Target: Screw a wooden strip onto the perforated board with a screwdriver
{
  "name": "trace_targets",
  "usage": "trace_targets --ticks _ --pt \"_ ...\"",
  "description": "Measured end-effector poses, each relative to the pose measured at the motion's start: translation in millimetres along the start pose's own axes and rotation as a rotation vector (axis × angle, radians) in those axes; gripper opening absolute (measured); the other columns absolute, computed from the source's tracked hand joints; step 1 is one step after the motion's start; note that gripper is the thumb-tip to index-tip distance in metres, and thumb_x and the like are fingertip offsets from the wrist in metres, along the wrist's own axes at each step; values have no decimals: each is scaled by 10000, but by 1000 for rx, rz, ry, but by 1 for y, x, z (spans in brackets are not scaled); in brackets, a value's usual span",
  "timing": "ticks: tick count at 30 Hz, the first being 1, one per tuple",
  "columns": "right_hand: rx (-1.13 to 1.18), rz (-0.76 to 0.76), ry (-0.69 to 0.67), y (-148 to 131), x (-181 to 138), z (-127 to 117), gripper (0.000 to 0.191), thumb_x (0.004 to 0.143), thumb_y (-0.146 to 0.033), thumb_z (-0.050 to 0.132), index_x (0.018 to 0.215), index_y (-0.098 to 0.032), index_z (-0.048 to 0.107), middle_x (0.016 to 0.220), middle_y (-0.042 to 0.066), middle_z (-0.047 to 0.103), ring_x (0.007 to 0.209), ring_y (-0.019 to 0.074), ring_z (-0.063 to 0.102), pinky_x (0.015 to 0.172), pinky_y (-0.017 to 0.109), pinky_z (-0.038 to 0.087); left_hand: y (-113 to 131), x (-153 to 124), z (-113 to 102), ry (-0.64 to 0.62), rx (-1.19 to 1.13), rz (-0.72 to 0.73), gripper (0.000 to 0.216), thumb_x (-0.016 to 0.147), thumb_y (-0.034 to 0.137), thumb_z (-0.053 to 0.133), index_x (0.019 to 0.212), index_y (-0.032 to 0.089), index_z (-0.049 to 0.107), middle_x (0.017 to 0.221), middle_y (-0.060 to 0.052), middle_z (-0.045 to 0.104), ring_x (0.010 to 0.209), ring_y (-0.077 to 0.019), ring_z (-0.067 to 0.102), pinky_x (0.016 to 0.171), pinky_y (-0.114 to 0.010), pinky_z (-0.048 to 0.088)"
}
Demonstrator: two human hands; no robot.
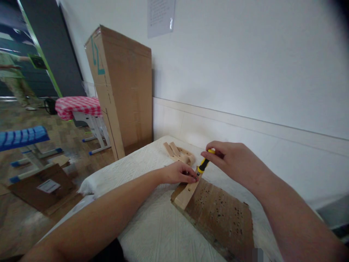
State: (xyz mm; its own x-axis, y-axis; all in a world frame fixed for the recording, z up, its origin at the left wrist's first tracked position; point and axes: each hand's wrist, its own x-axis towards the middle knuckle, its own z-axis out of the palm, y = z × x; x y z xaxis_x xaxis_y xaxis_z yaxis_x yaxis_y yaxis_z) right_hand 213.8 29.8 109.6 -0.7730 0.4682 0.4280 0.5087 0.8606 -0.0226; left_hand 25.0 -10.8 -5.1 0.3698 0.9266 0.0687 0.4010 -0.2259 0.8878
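My right hand (225, 154) grips the yellow end of a black-and-yellow screwdriver (204, 164) between thumb and fingers. The screwdriver leans down to the left, its tip at a pale wooden piece (187, 196) with a hole in it. That piece lies along the left end of a worn brown board (220, 214) pitted with many small holes. My left hand (181, 172) is closed, thumb and fingers pinched beside the screwdriver's tip on the wooden piece. Whatever sits between those fingertips is too small to make out.
Several pale wooden parts (178, 153) lie behind my left hand on the white-covered table (131, 178). A tall cardboard box (129, 87) stands against the white wall. Stools with checked and blue covers (79, 106) are at the left; a person (13, 76) stands farther back.
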Motion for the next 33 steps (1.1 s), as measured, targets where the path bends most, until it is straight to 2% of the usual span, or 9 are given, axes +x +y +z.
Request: trace_targets --ticks 7,11,14,17,19,22,26,30,33 --pt "125 -145 107 4 -4 8 335 906 -220 362 1086 -141 634 1057 111 666 945 185 615 841 313 453 0 0 0 -6 -67 19 207 773 291 639 892 132 696 766 -15 629 687 -102 518 658 -231 382" --pt "148 -131 75 3 -6 3 307 901 -235 402 1103 -180 626 956 67 687 843 168 626 775 296 462 0 0 0 -5 -59 18 213 769 285 641 900 128 701 802 -27 648 717 -112 538 684 -237 394" --pt "48 -70 66 0 -4 2 277 901 -324 431 866 -176 663 794 58 664 723 175 605 691 299 446 -3 1 0 4 -37 9 232 766 297 644 928 142 704 847 -28 660 759 -121 555 715 -237 402" --pt "-61 19 54 0 -1 6 368 907 -398 400 716 -179 625 708 60 641 663 191 592 636 313 427 -6 1 0 8 9 -1 264 772 320 638 965 152 702 876 -32 668 782 -129 565 721 -238 407" --pt "-62 30 41 2 0 9 386 924 -375 354 752 -180 640 738 70 666 703 205 614 657 320 436 -8 1 0 13 26 -4 272 769 323 641 971 153 703 889 -36 672 786 -132 567 717 -238 409" --pt "11 -1 35 8 0 16 393 933 -340 314 996 -159 658 946 108 705 870 225 643 764 336 461 -9 1 0 20 37 -2 282 766 326 643 983 156 702 910 -39 674 793 -132 568 729 -241 409" --pt "75 -72 71 14 -1 21 433 916 -275 304 1195 -87 577 1161 164 639 1067 233 594 902 360 442 -9 0 0 17 20 -26 288 764 339 644 981 158 700 873 -32 670 769 -127 565 707 -236 409" --pt "132 -70 97 10 -2 17 392 890 -233 360 1212 -135 562 1034 121 694 912 208 646 802 337 478 -8 1 -1 12 -1 -23 260 753 331 659 944 162 708 868 -25 668 769 -123 562 712 -231 405" --pt "133 -20 106 6 -1 13 276 883 -297 437 1038 -181 633 847 63 709 728 183 639 661 296 466 -8 2 -1 2 -28 -5 250 749 323 664 933 162 710 865 -22 667 767 -119 557 717 -230 403"
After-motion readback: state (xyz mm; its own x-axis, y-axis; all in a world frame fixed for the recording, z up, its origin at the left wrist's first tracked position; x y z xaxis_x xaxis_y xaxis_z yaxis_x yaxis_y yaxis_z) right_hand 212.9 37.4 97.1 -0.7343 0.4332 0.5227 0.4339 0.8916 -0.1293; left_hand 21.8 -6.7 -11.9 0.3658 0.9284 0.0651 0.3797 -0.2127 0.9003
